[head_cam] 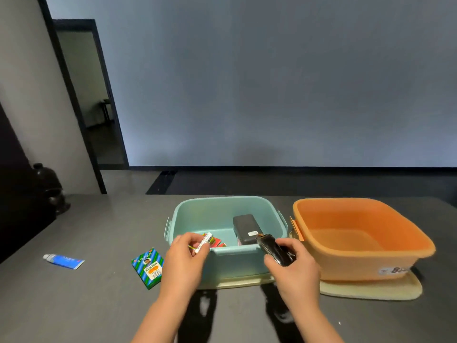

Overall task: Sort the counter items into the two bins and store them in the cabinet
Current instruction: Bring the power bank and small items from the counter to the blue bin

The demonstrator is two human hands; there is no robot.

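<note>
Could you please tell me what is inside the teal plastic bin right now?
Inside the teal plastic bin lies a black rectangular box and a red packet. The left hand and the bin's near wall cover whatever lies further forward.

On the dark grey counter (99, 305), the teal plastic bin (237, 261) sits at centre frame, the orange plastic bin (358, 266) just right. A black rectangular box (243, 229) lies inside the teal one. A green card packet (148, 268) and blue tube (63, 261) lie lower left.

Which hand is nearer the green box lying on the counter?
Left. The left hand is just right of the green box; the right hand is farther right, by the teal bin's front-right corner.
</note>
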